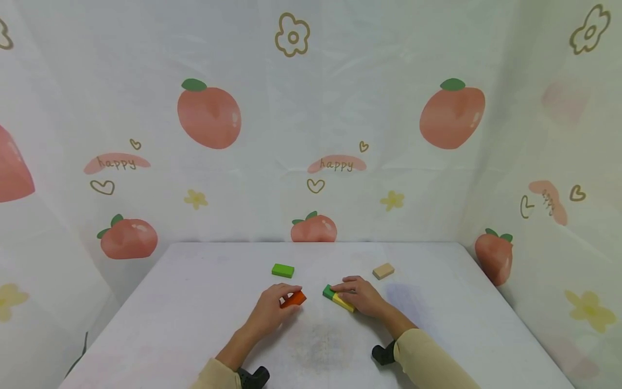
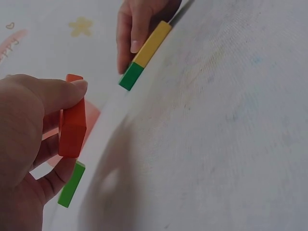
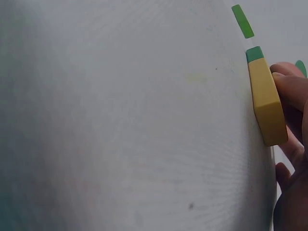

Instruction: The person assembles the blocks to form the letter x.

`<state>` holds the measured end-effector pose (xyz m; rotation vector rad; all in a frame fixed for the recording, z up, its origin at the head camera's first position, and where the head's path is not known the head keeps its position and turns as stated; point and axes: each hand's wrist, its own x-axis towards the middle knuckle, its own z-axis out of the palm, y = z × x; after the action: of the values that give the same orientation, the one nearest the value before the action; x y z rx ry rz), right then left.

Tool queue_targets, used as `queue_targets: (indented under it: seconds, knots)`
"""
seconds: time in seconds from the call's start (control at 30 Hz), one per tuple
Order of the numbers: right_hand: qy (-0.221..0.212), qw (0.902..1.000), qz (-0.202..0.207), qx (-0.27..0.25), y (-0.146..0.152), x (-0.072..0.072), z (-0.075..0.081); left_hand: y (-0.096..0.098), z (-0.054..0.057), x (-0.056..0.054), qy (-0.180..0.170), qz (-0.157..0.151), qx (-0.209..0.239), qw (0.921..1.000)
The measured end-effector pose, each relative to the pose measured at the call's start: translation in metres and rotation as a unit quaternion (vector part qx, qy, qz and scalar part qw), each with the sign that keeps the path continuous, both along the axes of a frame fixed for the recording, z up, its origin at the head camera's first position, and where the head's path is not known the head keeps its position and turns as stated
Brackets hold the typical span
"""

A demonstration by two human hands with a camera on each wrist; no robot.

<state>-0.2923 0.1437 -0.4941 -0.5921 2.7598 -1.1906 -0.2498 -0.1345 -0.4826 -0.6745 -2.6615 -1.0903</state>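
My left hand (image 1: 272,309) pinches an orange-red block (image 1: 295,299) between thumb and fingers. In the left wrist view, this block (image 2: 73,125) is held tilted, and the hand's shadow falls on the table. A yellow block (image 1: 344,303) and a dark green block (image 1: 328,292) lie end to end on the tabletop. My right hand (image 1: 363,297) rests over them with straight fingers, its thumb touching the yellow block. Seen from the right wrist, the yellow block (image 3: 267,101) shows its near end, with the thumb and fingers along its right side.
A light green block (image 1: 283,270) lies beyond my left hand. Farther right, a plain wooden block (image 1: 384,271) lies beyond my right hand. The white table (image 1: 194,324) meets a patterned cloth backdrop (image 1: 262,205) at its back edge.
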Motion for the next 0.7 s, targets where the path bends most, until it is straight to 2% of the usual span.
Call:
queue_targets:
  seconds: [0.53,0.7]
  knots:
    - [0.0,0.9999,0.009,0.012,0.002,-0.001,-0.001,0.015,-0.004,-0.007,0.017,0.009,0.005,0.9998]
    - [0.008,0.9999,0.013,0.007,0.002,-0.001,0.0,0.021,-0.006,-0.01,0.004,0.007,0.005,1.0]
